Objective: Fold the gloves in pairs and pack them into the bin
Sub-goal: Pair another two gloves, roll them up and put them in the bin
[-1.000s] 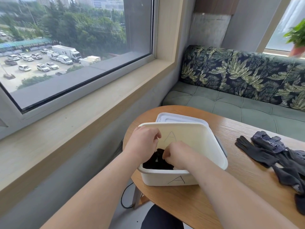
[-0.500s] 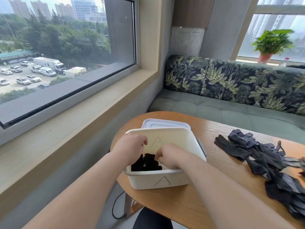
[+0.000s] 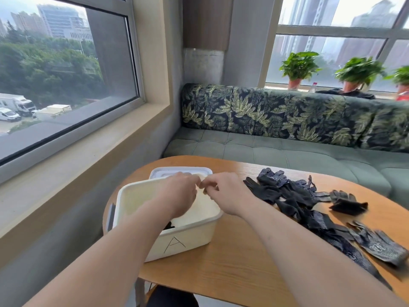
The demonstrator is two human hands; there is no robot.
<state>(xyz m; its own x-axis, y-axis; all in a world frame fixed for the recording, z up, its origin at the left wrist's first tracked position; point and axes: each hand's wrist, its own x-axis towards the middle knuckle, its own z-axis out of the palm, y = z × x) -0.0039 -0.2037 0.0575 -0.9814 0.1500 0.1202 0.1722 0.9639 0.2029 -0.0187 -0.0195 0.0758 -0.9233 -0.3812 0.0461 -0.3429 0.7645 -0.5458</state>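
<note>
— Where did everything sit?
— Packed gloves (image 3: 170, 226) showed dark inside our bin (image 3: 177, 247) at the tabletop's (image 3: 232, 273) left edge. Loose gloves (image 3: 294, 196) lay toward its right edge, handy for pairing, we judged.
— Our hands?
— Left hand (image 3: 179, 193) and right hand (image 3: 225, 193) hovered over the bin, loosely curled, empty.

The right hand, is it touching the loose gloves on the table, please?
Cannot tell: in the head view, the right hand overlaps the nearest of the loose gloves, hiding any gap.
</note>
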